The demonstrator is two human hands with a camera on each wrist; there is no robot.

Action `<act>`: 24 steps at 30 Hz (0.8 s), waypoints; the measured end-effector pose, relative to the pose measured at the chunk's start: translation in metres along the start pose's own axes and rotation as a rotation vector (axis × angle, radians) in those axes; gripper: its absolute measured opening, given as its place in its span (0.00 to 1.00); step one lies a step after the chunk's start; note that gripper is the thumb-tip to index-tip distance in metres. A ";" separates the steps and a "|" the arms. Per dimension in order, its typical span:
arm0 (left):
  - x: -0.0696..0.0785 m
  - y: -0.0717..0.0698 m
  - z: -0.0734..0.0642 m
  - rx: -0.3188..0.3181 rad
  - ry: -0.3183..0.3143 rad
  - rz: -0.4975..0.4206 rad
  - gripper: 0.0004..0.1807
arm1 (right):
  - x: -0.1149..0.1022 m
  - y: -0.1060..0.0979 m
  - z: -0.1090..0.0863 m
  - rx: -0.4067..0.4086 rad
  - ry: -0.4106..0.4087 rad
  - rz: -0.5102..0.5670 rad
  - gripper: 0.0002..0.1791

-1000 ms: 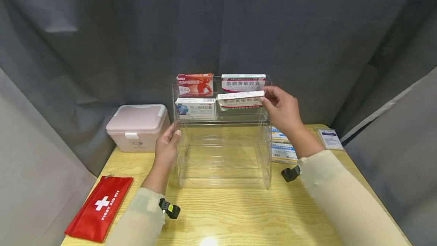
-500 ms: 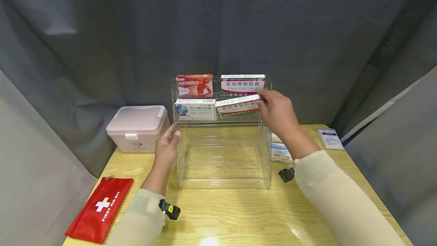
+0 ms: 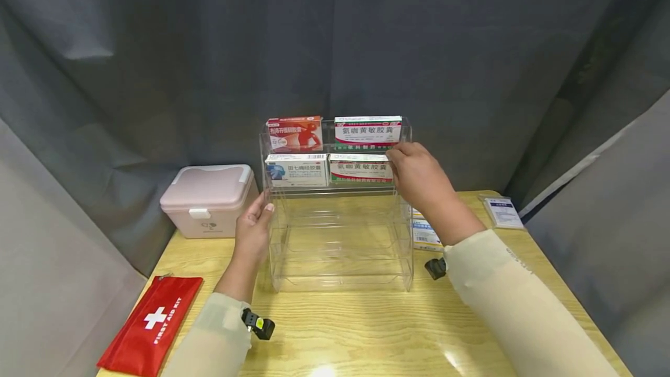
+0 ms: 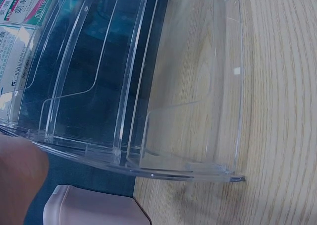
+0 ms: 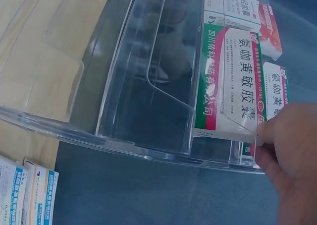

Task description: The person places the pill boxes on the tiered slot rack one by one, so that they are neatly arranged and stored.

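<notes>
A clear acrylic tiered rack [image 3: 342,283] stands on the wooden table. My right hand [image 3: 421,176] pinches the right end of a white, red and green medicine box [image 3: 360,169], which sits level in the second tier. In the right wrist view, my right thumb and fingers meet at this medicine box's [image 5: 230,81] upper corner. Left of it is a white medicine box with a blue picture [image 3: 296,170]. An orange-red medicine box [image 3: 295,134] and another white-and-red medicine box [image 3: 368,132] fill the top tier. My left hand [image 3: 253,228] grips the rack's left side, its fingers partly hidden behind it.
A pink lidded case [image 3: 206,202] is behind the left hand. At front left lies a red first aid pouch [image 3: 152,324]. Blue-and-white boxes [image 3: 426,234] stand right of the rack, partly covered by the right arm. A small flat packet [image 3: 503,212] lies at back right.
The right hand has moved down and slightly left, bringing the tilted medicine box down to sit level in the second tier. The left hand keeps its place on the rack.
</notes>
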State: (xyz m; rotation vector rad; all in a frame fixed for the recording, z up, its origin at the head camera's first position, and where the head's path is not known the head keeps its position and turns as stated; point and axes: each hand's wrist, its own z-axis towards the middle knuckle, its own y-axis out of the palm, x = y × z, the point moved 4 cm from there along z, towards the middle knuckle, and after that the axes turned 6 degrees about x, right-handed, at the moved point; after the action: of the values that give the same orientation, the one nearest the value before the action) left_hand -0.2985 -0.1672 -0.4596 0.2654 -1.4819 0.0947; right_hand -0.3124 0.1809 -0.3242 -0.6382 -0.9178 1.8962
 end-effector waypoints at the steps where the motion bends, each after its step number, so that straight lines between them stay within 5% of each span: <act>1: 0.000 0.000 0.000 0.004 0.000 -0.002 0.29 | 0.000 0.001 0.000 0.007 -0.002 0.007 0.13; 8: -0.003 -0.001 0.000 0.006 -0.005 0.000 0.29 | 0.008 -0.003 -0.018 0.092 0.068 0.142 0.22; 14: -0.004 0.002 0.001 -0.001 -0.003 -0.005 0.29 | 0.046 -0.005 -0.065 0.286 0.194 0.279 0.19; 17: -0.003 0.003 0.001 0.006 -0.003 -0.007 0.29 | 0.075 0.004 -0.096 0.222 0.337 0.290 0.19; 21: -0.002 0.002 0.001 0.009 -0.002 -0.009 0.29 | 0.115 0.029 -0.134 0.007 0.485 0.276 0.25; 24: -0.002 0.000 0.001 0.007 -0.005 -0.002 0.28 | 0.141 0.052 -0.156 -0.171 0.524 0.268 0.31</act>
State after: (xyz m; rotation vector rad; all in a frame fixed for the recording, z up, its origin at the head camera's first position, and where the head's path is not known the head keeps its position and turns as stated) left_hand -0.3000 -0.1671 -0.4611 0.2730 -1.4868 0.0980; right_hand -0.2887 0.3428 -0.4662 -1.3419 -0.6763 1.7521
